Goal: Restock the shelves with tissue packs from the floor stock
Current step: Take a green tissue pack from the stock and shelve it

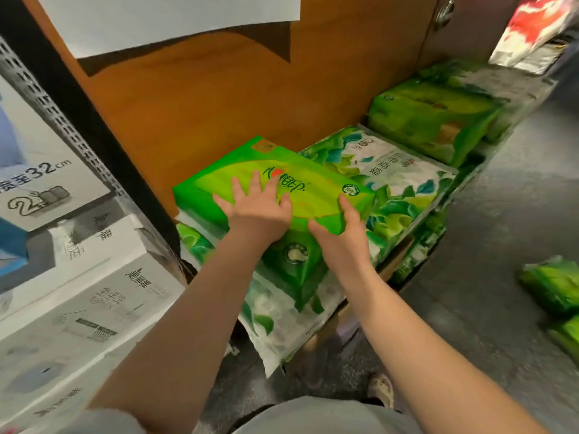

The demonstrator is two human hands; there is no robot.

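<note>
Two hands meet the bright green tissue pack [275, 183] atop the stack: left hand [258, 208] pressing flat with spread fingers, right hand [341, 233] gripping its near right corner.

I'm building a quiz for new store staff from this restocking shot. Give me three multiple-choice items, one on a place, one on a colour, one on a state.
1. Where does the bright green tissue pack lie?
A. on the stacked leaf-print packs
B. on the floor
C. on the white boxes

2. What colour is the panel behind the packs?
A. blue
B. orange-brown
C. black

3. How is the left hand placed?
A. hanging idle
B. fist closed
C. flat on the pack, fingers spread

Answers: 1 A, leaf-print packs show under and beside it. 2 B, the panel is orange-brown. 3 C, its straight fingers press the pack's top, while the right hand holds the near corner.
</note>
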